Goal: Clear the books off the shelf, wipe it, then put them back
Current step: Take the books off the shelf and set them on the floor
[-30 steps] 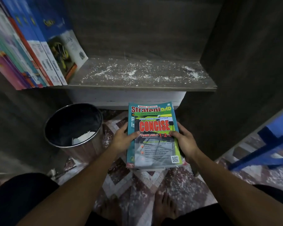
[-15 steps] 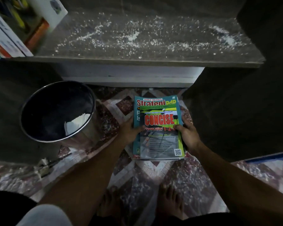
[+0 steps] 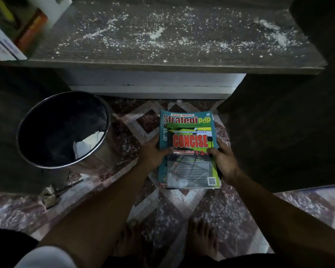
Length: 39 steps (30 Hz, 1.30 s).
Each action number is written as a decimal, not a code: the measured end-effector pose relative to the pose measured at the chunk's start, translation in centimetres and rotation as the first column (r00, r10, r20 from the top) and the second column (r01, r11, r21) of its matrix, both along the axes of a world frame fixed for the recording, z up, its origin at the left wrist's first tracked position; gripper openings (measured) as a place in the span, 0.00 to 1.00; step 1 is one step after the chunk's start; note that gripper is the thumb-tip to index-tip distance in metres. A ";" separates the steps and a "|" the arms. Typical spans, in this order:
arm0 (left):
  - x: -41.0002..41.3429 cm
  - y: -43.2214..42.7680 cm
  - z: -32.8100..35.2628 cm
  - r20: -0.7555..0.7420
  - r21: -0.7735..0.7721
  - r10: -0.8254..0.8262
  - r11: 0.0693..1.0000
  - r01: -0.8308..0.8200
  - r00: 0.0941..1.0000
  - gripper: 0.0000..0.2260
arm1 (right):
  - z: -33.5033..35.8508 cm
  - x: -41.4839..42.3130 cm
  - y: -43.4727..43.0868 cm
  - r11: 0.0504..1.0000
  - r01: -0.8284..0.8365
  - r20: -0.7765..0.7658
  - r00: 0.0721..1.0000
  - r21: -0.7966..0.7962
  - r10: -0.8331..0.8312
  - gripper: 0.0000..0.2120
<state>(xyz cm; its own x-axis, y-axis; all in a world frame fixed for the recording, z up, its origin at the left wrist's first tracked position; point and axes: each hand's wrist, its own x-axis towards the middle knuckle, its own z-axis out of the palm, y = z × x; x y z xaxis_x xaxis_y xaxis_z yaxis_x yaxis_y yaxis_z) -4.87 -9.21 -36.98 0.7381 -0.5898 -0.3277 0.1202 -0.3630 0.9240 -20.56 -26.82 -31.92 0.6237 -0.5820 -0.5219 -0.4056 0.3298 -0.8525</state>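
Feet [image 3: 168,242], bare, stand at the bottom of our view on a patterned tile floor [image 3: 211,213] speckled with white. From there our two forearms reach forward and down. Our left hand [image 3: 153,154] and right hand [image 3: 225,161] are curled closed on the side edges of a stack of books [image 3: 189,151], thumbs lying on the top cover, which reads "CONCISE" in red. We cannot tell whether the stack rests on the floor or hangs just above it. To its left stands a round metal bin [image 3: 62,130] with crumpled white paper inside. Beyond, the wooden shelf [image 3: 162,53] lies bare in the middle and dusted with white powder. More books [image 3: 14,33] lean at its far left end.
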 end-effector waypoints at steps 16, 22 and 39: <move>-0.4 0.5 -1.2 -0.172 0.011 0.040 0.999 -0.039 0.984 0.32 | 0.0 -0.5 0.5 0.999 0.043 -0.042 0.998 -0.003 -0.043 0.14; -1.3 0.0 0.7 -0.105 0.093 0.048 0.995 -0.038 0.993 0.18 | 0.7 -0.4 0.6 0.998 0.019 -0.128 0.991 -0.060 -0.027 0.12; -3.0 2.3 11.5 0.145 0.254 -0.190 0.956 0.149 0.971 0.20 | 10.0 -2.1 3.7 0.910 -0.313 -0.239 0.938 -0.272 0.251 0.18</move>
<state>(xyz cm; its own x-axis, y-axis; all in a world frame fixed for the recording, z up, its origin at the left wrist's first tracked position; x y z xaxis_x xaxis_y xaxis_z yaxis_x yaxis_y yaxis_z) -7.86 -6.94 -25.49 0.6899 -0.6300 -0.3566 -0.1098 -0.5780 0.8086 -22.62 -23.10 -21.87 0.6893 -0.5452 -0.4772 -0.6110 -0.0835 -0.7872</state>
